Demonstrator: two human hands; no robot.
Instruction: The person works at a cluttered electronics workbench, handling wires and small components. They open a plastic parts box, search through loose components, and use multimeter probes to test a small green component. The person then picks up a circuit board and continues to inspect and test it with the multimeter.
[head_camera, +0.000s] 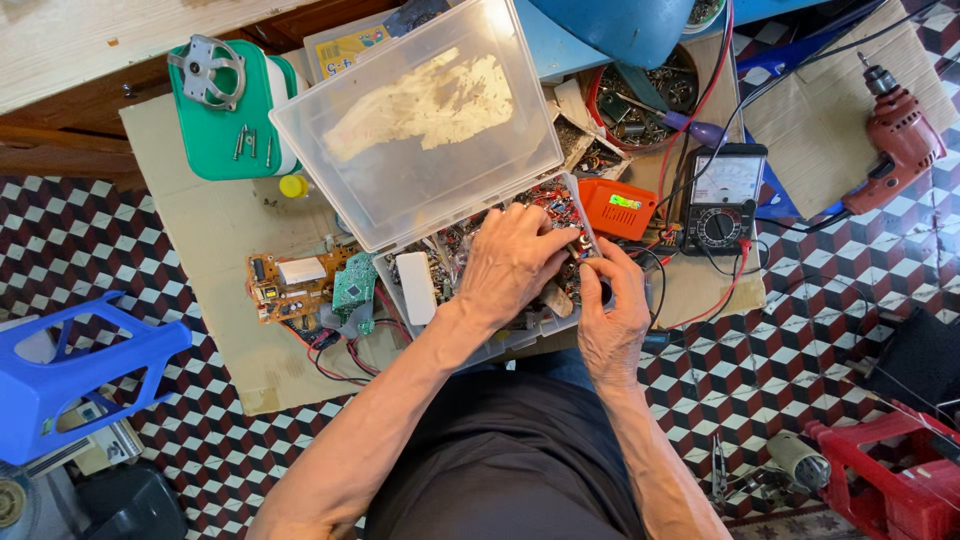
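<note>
A clear plastic box full of small electronic parts sits on cardboard in front of me, its transparent lid standing open. My left hand reaches into the box, fingers curled among the parts. My right hand is at the box's right edge, its fingertips pinching a small component next to the left hand's fingers. What exactly each hand grips is too small to tell.
A brown circuit board and a green one lie left of the box. An orange device and an analog multimeter with red leads are at right. A red drill, blue stool and green container surround.
</note>
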